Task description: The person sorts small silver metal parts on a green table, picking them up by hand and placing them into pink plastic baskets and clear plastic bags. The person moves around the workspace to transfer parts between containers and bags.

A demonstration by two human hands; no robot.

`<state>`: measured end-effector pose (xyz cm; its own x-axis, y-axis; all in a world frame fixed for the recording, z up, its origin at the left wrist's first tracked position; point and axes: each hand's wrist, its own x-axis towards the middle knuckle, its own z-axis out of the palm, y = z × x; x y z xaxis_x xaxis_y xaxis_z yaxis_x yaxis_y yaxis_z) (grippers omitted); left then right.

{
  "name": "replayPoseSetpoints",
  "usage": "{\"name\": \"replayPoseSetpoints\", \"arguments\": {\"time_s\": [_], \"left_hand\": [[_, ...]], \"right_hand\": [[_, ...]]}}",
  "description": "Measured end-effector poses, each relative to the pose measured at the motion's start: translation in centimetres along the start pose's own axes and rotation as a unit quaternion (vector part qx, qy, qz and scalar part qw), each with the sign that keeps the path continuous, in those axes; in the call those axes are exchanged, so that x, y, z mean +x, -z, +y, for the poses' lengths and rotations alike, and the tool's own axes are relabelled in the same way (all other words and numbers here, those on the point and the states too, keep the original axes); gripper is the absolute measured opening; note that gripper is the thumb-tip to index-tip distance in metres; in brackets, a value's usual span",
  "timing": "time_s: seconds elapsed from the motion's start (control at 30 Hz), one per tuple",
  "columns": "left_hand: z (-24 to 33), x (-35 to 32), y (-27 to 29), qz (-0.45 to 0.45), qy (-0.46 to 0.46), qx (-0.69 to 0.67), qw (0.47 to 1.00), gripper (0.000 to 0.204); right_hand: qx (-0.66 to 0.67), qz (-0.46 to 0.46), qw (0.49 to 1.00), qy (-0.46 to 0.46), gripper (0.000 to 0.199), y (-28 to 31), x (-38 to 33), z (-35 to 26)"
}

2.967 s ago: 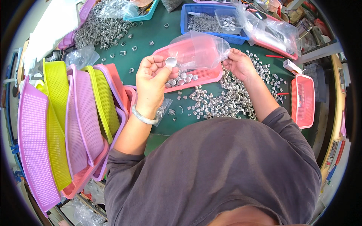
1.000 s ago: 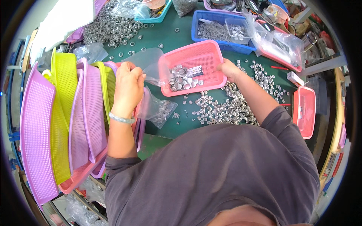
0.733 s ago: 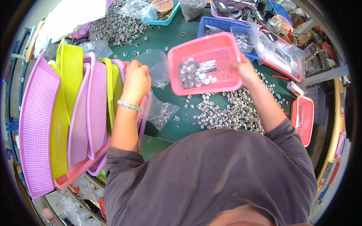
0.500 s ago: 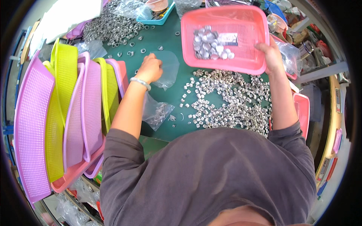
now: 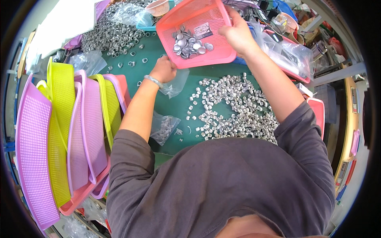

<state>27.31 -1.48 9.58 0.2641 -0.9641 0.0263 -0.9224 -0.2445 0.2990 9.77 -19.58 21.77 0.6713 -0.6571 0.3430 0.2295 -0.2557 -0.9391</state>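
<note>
My right hand [image 5: 240, 33] grips the right rim of a pink plastic basket [image 5: 214, 23], fingers wrapped around the edge. The basket is held tilted above the table, its lower left corner close to my left hand. Round silver discs [image 5: 190, 45] lie heaped in it beside a small printed label [image 5: 203, 30]. My left hand [image 5: 163, 70], a bracelet on its wrist, is closed at the edge of a clear plastic bag [image 5: 176, 84]; the fingertips are partly hidden. A second clear bag [image 5: 163, 127] with small metal pieces lies nearer to me.
Small silver metal pieces [image 5: 238, 115] are spread over the green table [image 5: 162, 107]. Metal rings [image 5: 115, 37] are piled at the far left. Purple and yellow-green baskets [image 5: 35, 146] stand stacked at left. A pink tray [image 5: 299, 73] holding plastic bags is at right.
The pink basket has moved left and away from me, toward my left hand, and tilted. The discs have slid together toward its lower edge. My left hand stays beside the clear bag.
</note>
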Motion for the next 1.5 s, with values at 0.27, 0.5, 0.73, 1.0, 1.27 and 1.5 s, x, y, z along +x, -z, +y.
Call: {"name": "replayPoseSetpoints", "arguments": {"time_s": [0.27,0.5,0.73,1.0,1.27,1.5], "left_hand": [[-0.7,-0.8,0.0,0.023,0.078,-0.008,0.997,0.014],[-1.3,-1.3,-0.5,0.010,0.102,-0.060,0.993,0.016],[-2.4,-1.6,-1.4,0.019,0.089,-0.082,0.992,0.021],[-2.2,-2.3,-1.5,0.045,0.114,-0.078,0.989,0.023],[-2.2,-2.6,-1.5,0.045,0.123,-0.073,0.989,0.022],[-2.5,-2.8,-1.8,0.057,0.105,-0.086,0.989,0.021]], "right_hand": [[-0.238,-0.005,0.971,0.001,0.061,-3.2,1.1,-0.1],[-0.259,-0.025,0.965,-0.036,0.064,-4.0,1.5,0.6],[-0.286,-0.045,0.956,-0.047,0.065,-4.7,1.4,0.0],[-0.304,-0.059,0.951,0.000,0.066,-5.9,0.6,-0.3],[-0.261,-0.060,0.963,-0.010,0.066,-5.8,1.2,1.5],[-0.262,-0.052,0.964,0.006,0.067,-5.9,0.8,0.8]]}}
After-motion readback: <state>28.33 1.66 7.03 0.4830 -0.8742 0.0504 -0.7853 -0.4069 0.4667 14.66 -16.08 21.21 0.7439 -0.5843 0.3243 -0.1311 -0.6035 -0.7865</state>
